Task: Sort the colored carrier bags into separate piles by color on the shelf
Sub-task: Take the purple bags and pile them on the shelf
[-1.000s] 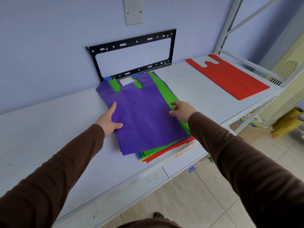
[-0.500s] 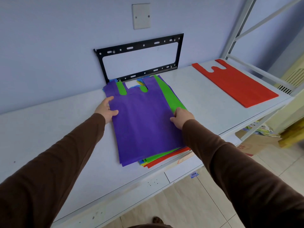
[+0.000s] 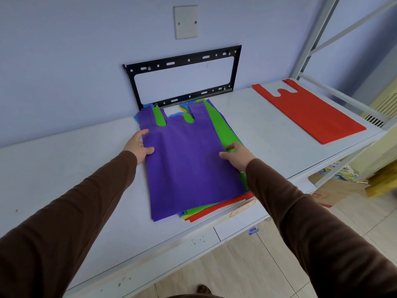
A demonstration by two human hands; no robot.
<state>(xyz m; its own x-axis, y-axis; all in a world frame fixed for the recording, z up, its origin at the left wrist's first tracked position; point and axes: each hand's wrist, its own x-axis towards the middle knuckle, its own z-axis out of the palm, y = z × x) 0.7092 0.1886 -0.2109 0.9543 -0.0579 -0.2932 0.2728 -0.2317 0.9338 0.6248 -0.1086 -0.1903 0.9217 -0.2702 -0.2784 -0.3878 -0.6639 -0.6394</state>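
A purple carrier bag (image 3: 189,164) lies on top of a mixed stack in the middle of the white shelf (image 3: 64,168). Under it show a green bag (image 3: 223,127), then red (image 3: 217,211), yellow and blue edges. My left hand (image 3: 138,147) pinches the purple bag's left edge, thumb on top. At the bag's right edge my right hand (image 3: 238,157) grips it, thumb on the purple, fingers over the green. A single red bag (image 3: 309,112) lies flat at the shelf's right end.
A black metal wall bracket (image 3: 182,76) hangs just behind the stack, with a white switch plate (image 3: 185,22) above it. Grey shelf uprights (image 3: 309,37) rise at the right. Cardboard and papers (image 3: 337,186) lie on the floor below.
Both hands have slid a little further up the purple bag's sides and taken hold of its edges. The stack itself has stayed in place.
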